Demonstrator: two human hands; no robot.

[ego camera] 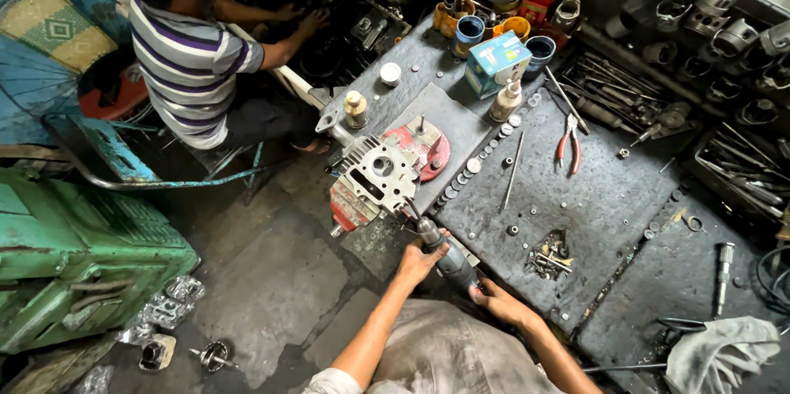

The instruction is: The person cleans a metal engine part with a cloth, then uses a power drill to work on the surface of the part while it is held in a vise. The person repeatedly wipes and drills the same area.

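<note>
**Both hands on a grinder at the cylinder head**

The left hand point(421, 262) has its fingers curled tight around the front of a hand-held grinder point(443, 250). At its 4 o'clock, the right hand point(498, 299) clasps the tool's rear end. The finned cylinder head point(380, 173) sits at 11 o'clock from the left fingers, touching the tool's tip, on the workbench point(592, 205).

A handheld power grinder point(444, 252), dark grey with a slim metal nose, lies tilted, its tip pointing toward ten o'clock and touching the cylinder head point(378, 178). The cylinder head is pale cast metal, finned along its edges, with a round port on its upper face. It sits at the workbench's left edge on a red fixture, at eleven o'clock from the grinder.
</note>
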